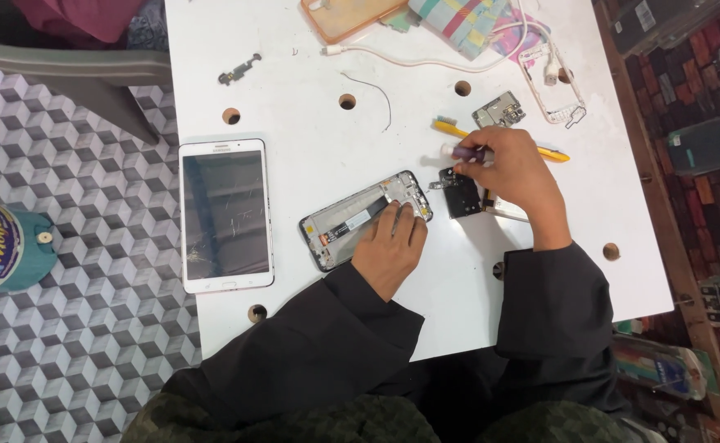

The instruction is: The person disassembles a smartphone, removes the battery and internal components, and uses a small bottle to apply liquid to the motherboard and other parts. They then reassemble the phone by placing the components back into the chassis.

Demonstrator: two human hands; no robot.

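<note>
— What did the hands hold at the white table (311,156)?

— The left hand (390,246) pressed flat, fingers extended, on an opened phone frame (352,223) lying just right of a white tablet (225,215). The right hand (516,176) closed its fingers around a purple-handled tool (468,153), above a dark circuit part (461,194).

— Any packaging?

— A teal canister (3,246) with a blue, multicoloured label stood at the left edge, on the patterned floor (89,328).

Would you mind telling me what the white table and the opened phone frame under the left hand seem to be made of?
The white table looks like painted or laminated board: smooth, matte, with round drilled holes. The opened phone frame under the left hand appears to be dark plastic or metal with a slight sheen; which one is unclear.
</note>
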